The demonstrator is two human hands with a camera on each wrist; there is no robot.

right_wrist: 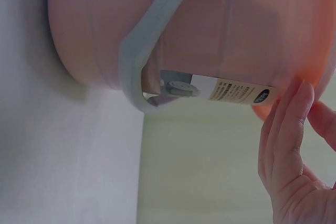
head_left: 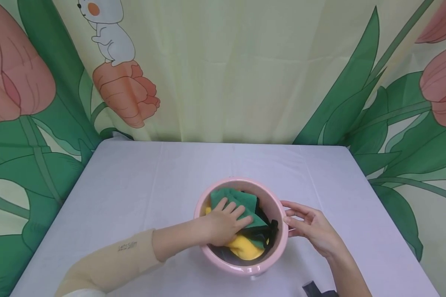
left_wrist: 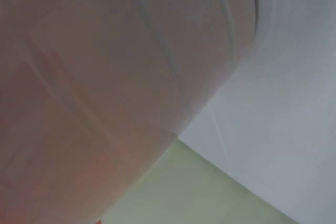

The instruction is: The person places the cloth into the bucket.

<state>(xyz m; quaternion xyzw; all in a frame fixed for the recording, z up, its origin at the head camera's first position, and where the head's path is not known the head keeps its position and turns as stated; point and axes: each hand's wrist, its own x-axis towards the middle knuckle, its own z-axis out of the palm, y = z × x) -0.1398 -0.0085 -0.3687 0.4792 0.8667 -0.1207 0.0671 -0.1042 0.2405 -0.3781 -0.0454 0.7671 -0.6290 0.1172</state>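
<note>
A pink bucket [head_left: 241,269] stands on the table near its front edge. Inside it lie a green cloth [head_left: 241,199], a yellow cloth [head_left: 246,248] and a black cloth [head_left: 270,229]. My left hand [head_left: 226,223] reaches into the bucket and presses flat on the green cloth, fingers straight and spread. My right hand [head_left: 307,226] touches the bucket's right rim with relaxed fingers. The right wrist view shows the bucket's outer wall [right_wrist: 252,24], its grey handle [right_wrist: 137,56], a paper label [right_wrist: 239,91] and my fingers [right_wrist: 287,129] beside the wall. The left wrist view is filled by the blurred bucket wall [left_wrist: 105,77].
The table [head_left: 148,185] is covered in a pale lilac-white cloth. A curtain [head_left: 230,62] printed with tulips and a cartoon animal hangs close behind and at both sides. A small black object [head_left: 315,288] lies at the front edge beside my right forearm.
</note>
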